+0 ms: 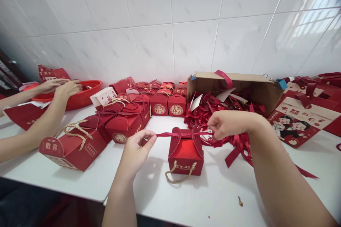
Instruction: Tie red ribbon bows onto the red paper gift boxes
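Note:
A small red gift box point(186, 156) stands upright on the white table in front of me, its round side flaps raised. A gold rope handle point(179, 181) hangs down its near side. Across the box top runs a dark red ribbon point(166, 134), stretched sideways. My left hand point(140, 147) pinches one end of it, left of the box. On the other side my right hand point(223, 125) is closed on the ribbon's right part, its fingertips partly turned away from view. Behind my right hand lies a heap of red ribbons point(199, 111).
An open cardboard box point(234, 78) lies behind the ribbons. Several closed red boxes point(128, 122) crowd the left and back. Red gift bags point(295, 127) stand at right. A small gold bell-like piece point(240, 202) lies near the front. Another person's hands point(66, 87) work over a red basin point(85, 97).

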`<state>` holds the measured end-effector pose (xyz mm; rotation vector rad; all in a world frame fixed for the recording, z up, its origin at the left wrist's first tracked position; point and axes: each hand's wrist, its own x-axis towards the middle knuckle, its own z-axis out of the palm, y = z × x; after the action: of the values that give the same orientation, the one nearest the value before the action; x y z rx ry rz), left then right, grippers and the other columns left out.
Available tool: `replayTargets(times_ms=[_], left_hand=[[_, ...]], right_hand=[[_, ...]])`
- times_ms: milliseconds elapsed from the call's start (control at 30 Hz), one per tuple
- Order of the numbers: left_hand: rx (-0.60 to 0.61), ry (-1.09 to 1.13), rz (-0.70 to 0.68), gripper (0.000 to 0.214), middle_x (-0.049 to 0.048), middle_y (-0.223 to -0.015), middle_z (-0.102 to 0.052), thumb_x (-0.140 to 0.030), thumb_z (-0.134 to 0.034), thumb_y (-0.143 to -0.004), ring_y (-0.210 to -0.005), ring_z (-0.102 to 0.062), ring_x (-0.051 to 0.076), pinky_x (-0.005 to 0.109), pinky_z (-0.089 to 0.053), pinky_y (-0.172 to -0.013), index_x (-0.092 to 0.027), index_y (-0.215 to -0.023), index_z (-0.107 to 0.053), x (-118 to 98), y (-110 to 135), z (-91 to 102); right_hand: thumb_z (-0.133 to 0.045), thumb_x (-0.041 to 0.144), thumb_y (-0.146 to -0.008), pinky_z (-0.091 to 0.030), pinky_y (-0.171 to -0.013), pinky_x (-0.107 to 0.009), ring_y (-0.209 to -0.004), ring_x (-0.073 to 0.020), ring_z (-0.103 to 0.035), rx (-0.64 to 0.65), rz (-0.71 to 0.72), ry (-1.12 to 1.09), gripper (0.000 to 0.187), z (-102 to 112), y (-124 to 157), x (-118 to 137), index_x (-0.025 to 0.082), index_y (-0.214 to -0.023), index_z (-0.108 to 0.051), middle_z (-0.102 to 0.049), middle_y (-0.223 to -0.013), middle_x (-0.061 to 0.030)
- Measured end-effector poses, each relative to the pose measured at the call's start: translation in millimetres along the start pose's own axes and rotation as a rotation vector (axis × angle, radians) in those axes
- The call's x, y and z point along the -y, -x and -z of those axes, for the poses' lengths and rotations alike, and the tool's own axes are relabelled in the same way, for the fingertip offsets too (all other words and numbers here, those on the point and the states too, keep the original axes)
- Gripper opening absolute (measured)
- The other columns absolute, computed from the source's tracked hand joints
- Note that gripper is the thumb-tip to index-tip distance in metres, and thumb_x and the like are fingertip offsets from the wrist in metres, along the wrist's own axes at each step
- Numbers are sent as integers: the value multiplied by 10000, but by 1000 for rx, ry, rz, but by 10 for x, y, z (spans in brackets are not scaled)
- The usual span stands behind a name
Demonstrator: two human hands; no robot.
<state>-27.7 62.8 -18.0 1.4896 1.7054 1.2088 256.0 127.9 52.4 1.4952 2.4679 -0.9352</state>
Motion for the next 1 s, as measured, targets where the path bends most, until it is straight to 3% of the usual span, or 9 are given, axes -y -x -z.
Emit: replayTargets(times_ms=[167,267,467,600,700,1000], left_hand=[[130,-6,-30,283,-27,-639,-518,-402,-719,-643,-612,-471,132,237,-366,-576,-176,-803,-663,-26,35,57],[194,-78,-37,219,-22,-614,-532,-372,-718,-653,-600,-456,131,240,-359,-569,-181,-748,-672,-9,47,104],[37,105,23,238,-13,-639,-580,-343,-724,-630,-566,-501,124,230,-390,-529,-180,-801,-693,46,22,131],[-65,264,57,260,35,-726,-681,-330,-753,-573,-664,-590,167,240,-439,-563,-171,-774,-711,34,12,126],[-90,248,61,226,42,-716,-704,-303,-760,-546,-691,-614,186,258,-462,-597,-177,-732,-732,6,11,107],[-2,41,95,192,59,-745,-736,-347,-755,-562,-701,-629,223,297,-469,-621,-199,-684,-749,31,-16,87]], right_hand=[[-604,204,-620,-272,-470,-221,-545,-95,-371,-23,24,-18,178,22,78,-4,221,-716,-457,-439,-619,65],[-677,320,-664,-294,-496,-223,-572,-104,-406,-35,51,-41,217,49,143,-20,224,-777,-518,-472,-652,53],[-570,609,-770,-267,-506,-242,-556,-97,-331,-100,126,-101,452,77,183,-33,184,-636,-494,-385,-610,37],[-533,570,-810,-256,-499,-244,-543,-95,-311,-132,101,-86,440,79,179,-26,185,-614,-449,-362,-594,37],[-543,528,-806,-240,-485,-249,-525,-94,-290,-90,31,-39,425,74,144,-35,189,-592,-403,-344,-578,39],[-584,387,-746,-215,-496,-265,-510,-92,-289,24,-14,6,322,38,5,-3,187,-552,-424,-369,-564,36]])
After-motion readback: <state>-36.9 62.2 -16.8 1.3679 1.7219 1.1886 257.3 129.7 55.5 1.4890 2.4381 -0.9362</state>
